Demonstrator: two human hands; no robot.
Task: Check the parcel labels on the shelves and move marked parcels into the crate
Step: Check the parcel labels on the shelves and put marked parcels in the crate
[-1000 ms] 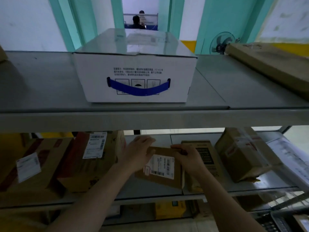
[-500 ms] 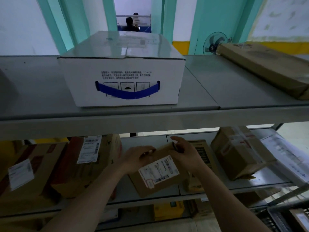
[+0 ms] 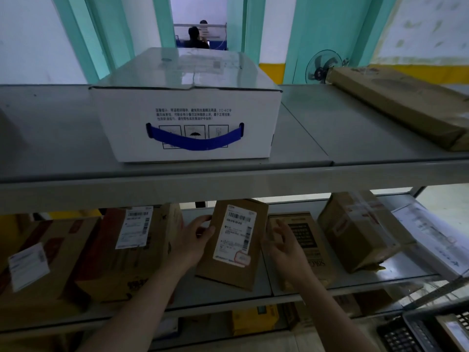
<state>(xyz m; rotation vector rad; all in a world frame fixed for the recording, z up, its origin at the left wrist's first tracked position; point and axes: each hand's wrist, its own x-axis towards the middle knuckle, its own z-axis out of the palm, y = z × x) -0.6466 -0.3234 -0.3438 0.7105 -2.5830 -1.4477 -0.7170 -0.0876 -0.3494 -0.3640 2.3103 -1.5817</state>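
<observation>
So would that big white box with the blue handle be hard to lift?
Probably manageable. The white box looks like stiff cardboard with crisp edges, so it shouldn't flop. Its blue handle suggests it is meant to be carried by one hand. Being wide and low on the top shelf, it seems unlikely to tip. Its weight can't be told.

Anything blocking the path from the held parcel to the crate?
Nothing visible does. The parcel is held by the left hand near the shelf's front edge; the right hand is beside it. The crate sits lower right, and the space between looks open.
</observation>
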